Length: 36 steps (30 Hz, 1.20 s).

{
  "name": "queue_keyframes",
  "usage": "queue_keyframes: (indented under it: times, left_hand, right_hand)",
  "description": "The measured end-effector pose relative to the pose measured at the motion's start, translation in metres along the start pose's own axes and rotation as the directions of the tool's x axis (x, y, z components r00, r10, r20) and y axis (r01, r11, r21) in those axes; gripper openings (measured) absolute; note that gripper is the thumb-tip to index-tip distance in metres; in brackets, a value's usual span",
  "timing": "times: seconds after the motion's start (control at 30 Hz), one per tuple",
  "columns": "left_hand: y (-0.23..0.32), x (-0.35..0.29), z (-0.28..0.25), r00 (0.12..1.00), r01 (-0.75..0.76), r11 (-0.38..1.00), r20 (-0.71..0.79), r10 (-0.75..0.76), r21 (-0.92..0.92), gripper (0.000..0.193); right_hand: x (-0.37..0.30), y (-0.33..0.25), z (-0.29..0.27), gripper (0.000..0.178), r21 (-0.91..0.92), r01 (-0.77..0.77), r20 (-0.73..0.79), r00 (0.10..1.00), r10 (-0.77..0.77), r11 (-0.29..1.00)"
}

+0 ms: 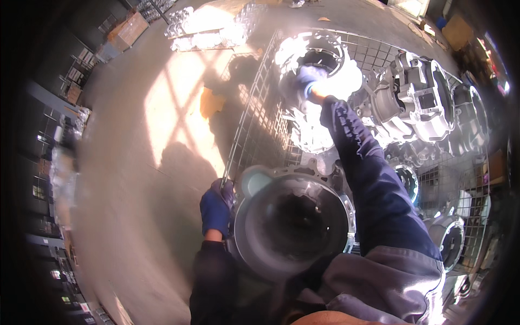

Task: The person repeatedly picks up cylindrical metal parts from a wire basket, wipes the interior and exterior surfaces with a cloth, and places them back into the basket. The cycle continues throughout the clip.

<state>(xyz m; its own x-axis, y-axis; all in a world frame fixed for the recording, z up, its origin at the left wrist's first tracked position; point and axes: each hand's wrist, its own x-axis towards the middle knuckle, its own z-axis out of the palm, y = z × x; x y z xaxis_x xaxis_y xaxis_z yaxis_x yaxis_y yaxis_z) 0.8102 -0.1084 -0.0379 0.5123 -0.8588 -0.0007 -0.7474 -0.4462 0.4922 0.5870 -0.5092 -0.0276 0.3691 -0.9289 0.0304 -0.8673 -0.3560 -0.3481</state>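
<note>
My left hand [216,210], in a blue glove, is closed on the top edge of a wire mesh cage [245,122]. Just right of it sits a large round metal housing [246,230], its wide dark opening facing up. My right arm stretches forward over the cage. In a blue glove, my right hand [312,81] is at the far round metal casting [346,54], beside its opening. Glare and blur hide those fingers, so their grip does not show. Another large casting [420,100] with ribs and a square window lies to the right of that arm.
More castings [450,241] fill the cage's right side. A sunlit stack of metal parts [208,30] stands on the floor at the far left, with a cardboard box [128,31] beyond. A yellowish-brown piece [212,103] lies on the floor left of the cage.
</note>
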Motion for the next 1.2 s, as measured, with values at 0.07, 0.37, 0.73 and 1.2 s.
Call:
queue_keyframes:
  times: [0.07,0.37,0.73,1.2]
  left_hand:
    - [0.003,0.001,-0.001,1.000,0.015,0.997,0.014,-0.016,0.071,0.035]
    - [-0.011,0.004,0.005,0.999,-0.025,1.000,0.023,0.024,0.011,0.042]
    - [-0.027,0.007,0.015,0.973,-0.226,0.911,-0.036,0.228,-0.345,0.043]
    - [0.274,-0.364,0.012,-0.050,-0.661,-0.317,-0.381,0.923,-0.680,0.101]
  right_hand:
    - [-0.006,0.000,-0.024,0.041,-0.066,-0.005,-0.022,1.000,0.004,0.998]
    - [-0.085,0.023,-0.143,0.045,0.202,0.253,-0.339,0.925,-0.174,0.946]
    - [-0.440,0.047,-0.252,0.050,0.891,0.360,-0.404,0.907,0.120,0.277]
    - [-0.844,0.014,-0.211,0.061,0.759,-0.308,-0.389,0.492,0.779,0.573]
